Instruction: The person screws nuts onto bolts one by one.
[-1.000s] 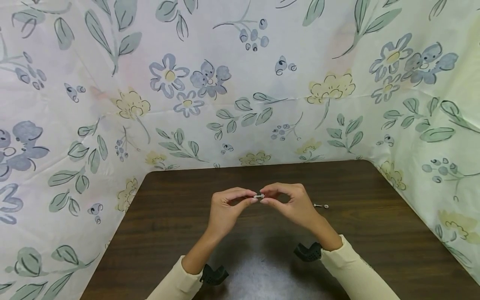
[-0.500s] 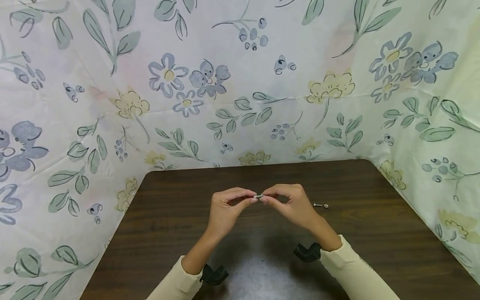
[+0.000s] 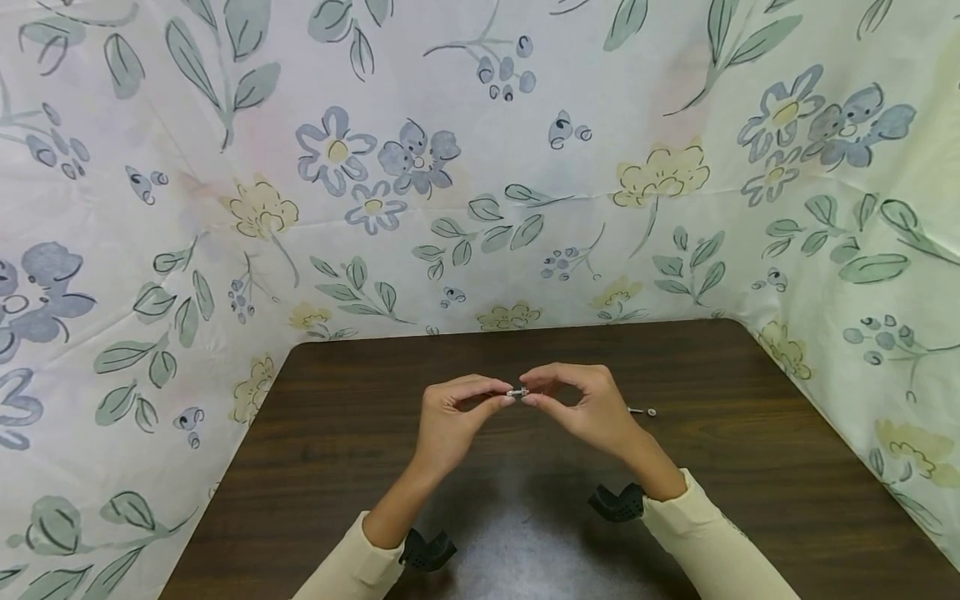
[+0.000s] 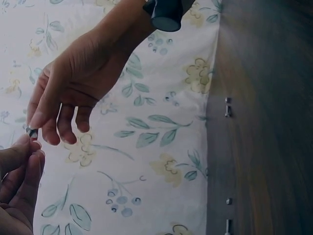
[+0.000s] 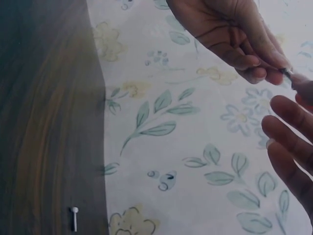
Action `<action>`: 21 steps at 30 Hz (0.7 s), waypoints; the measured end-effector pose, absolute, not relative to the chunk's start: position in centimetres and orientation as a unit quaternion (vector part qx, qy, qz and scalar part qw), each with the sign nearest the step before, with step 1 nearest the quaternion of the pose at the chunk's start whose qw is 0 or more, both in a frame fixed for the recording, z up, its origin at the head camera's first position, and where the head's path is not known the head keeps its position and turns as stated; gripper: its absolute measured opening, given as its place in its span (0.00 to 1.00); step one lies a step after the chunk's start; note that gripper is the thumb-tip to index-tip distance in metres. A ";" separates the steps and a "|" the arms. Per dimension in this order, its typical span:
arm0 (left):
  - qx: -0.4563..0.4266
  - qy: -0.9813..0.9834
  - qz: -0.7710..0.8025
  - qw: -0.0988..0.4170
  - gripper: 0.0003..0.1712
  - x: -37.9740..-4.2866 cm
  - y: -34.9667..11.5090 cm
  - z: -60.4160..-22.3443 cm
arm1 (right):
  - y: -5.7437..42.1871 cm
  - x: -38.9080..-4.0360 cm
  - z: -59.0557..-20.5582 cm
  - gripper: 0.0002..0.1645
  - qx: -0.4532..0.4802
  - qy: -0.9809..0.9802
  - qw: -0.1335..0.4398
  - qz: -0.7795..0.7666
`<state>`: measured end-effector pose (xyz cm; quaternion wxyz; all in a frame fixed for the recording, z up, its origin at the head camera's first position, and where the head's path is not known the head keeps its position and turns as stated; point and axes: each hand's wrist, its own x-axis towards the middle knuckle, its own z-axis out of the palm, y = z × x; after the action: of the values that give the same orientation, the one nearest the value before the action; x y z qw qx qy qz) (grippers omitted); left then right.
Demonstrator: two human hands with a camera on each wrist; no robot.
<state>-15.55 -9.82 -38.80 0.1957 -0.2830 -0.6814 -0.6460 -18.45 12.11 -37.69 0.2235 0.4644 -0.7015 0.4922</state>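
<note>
My left hand point(image 3: 450, 421) pinches a small metal bolt point(image 3: 514, 392) between thumb and forefinger, held level above the table. On the bolt's right end sits a nut point(image 3: 524, 391), with the thumb and forefinger of my right hand point(image 3: 581, 408) around it. In the left wrist view the right hand point(image 4: 73, 83) comes down from above and its fingertips meet the dark nut point(image 4: 33, 132). The right wrist view has the left hand point(image 5: 234, 34) holding the bolt, while several right fingers point(image 5: 288, 139) are spread below. Fingertips partly hide both pieces.
Right of the right hand, a loose bolt point(image 3: 636, 411) and nut point(image 3: 652, 412) lie on the brown wooden table point(image 3: 337, 467). In the left wrist view two nuts and two bolts point(image 4: 228, 111) lie there. Floral cloth point(image 3: 480, 167) surrounds the table's back and sides.
The right fingers close in on the nut, then spread slightly and shift up again. My left hand stays in place with the bolt.
</note>
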 end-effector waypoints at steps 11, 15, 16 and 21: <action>-0.288 -0.677 -0.648 0.196 0.06 -15.5 -9.8 -38.6 | 11.9 -18.7 -37.8 0.18 0.485 -0.686 0.229 0.491; -0.293 -0.674 -0.649 0.197 0.06 -15.5 -9.7 -38.6 | 11.8 -18.7 -37.9 0.14 0.482 -0.690 0.225 0.491; -0.293 -0.674 -0.649 0.196 0.06 -15.5 -9.7 -38.6 | 11.8 -18.7 -37.9 0.12 0.482 -0.691 0.224 0.490; -0.294 -0.674 -0.650 0.194 0.06 -15.5 -9.7 -38.7 | 11.7 -18.7 -38.1 0.10 0.478 -0.696 0.212 0.492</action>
<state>-15.55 -9.69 -38.74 0.1938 -0.2940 -0.6738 -0.6496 -18.69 11.69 -38.10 0.2123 0.4783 -0.6955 0.4923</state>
